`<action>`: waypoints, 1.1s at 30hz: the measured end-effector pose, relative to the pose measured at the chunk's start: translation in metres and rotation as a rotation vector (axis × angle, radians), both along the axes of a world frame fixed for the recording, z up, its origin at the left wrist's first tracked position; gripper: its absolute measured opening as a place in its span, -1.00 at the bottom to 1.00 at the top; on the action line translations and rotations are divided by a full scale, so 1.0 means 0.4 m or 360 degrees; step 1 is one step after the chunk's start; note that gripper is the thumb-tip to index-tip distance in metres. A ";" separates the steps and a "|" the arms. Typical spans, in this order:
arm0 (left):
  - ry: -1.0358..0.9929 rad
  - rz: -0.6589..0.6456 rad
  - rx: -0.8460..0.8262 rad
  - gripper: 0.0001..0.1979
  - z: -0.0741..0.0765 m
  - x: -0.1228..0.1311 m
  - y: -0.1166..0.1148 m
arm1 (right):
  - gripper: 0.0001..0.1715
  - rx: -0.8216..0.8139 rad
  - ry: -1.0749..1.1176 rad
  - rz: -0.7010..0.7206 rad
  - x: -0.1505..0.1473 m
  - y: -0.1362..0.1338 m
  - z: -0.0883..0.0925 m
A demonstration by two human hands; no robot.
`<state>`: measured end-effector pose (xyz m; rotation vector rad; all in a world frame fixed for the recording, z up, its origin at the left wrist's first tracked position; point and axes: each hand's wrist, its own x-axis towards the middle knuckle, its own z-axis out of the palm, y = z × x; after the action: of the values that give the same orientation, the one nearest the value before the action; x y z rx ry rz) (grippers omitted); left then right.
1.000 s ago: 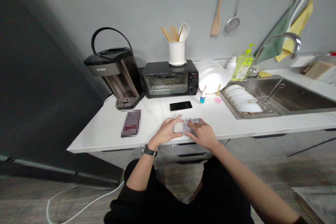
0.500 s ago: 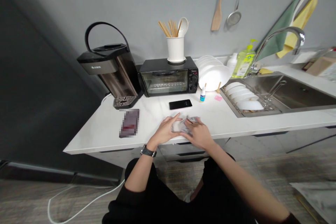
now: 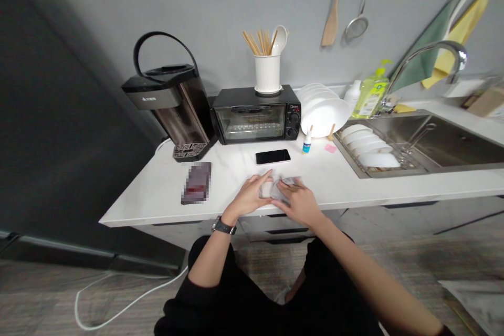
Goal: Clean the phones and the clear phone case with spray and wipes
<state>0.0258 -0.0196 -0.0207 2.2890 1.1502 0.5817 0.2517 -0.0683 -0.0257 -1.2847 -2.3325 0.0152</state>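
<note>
Both my hands meet near the front edge of the white counter (image 3: 157, 194). My left hand (image 3: 250, 197) and my right hand (image 3: 298, 202) pinch a small crinkled clear packet (image 3: 275, 187) with something white inside, fingers curled onto it from either side. A black wristwatch (image 3: 223, 227) sits on my left wrist. Just beyond the packet lies a black phone (image 3: 273, 156), face up.
A blurred dark red flat object (image 3: 196, 184) lies to the left. At the back stand a black water boiler (image 3: 172, 100), a toaster oven (image 3: 255, 114) with a utensil holder (image 3: 267, 71), stacked white plates (image 3: 325, 110), a small dropper bottle (image 3: 306, 142). The sink (image 3: 441, 142) is right.
My hands stay on the packet with small finger shifts, the right hand moving slightly closer to the left. The view has shifted a little.
</note>
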 end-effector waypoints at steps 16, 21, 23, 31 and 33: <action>-0.0054 -0.0001 -0.0021 0.07 -0.005 0.000 0.000 | -0.34 -0.0098 0.0119 0.0142 -0.034 -0.002 -0.009; -0.0084 -0.0042 -0.0030 0.07 -0.004 -0.014 -0.010 | -0.52 -0.0185 0.0151 0.0269 -0.002 -0.021 0.001; -0.0086 -0.0022 -0.0020 0.09 -0.002 -0.008 -0.011 | -0.58 -0.0165 0.0120 0.0161 0.082 -0.020 -0.005; -0.0080 -0.0042 -0.0044 0.06 -0.001 0.000 0.002 | -0.31 -0.0072 0.0107 0.0125 -0.054 -0.001 -0.006; -0.0099 -0.0081 -0.0037 0.07 -0.004 -0.010 0.000 | -0.36 -0.0124 0.0153 0.0242 -0.082 -0.009 0.002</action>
<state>0.0219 -0.0197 -0.0225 2.2574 1.0609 0.6126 0.2189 -0.0717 -0.0251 -1.1140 -2.3615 0.2146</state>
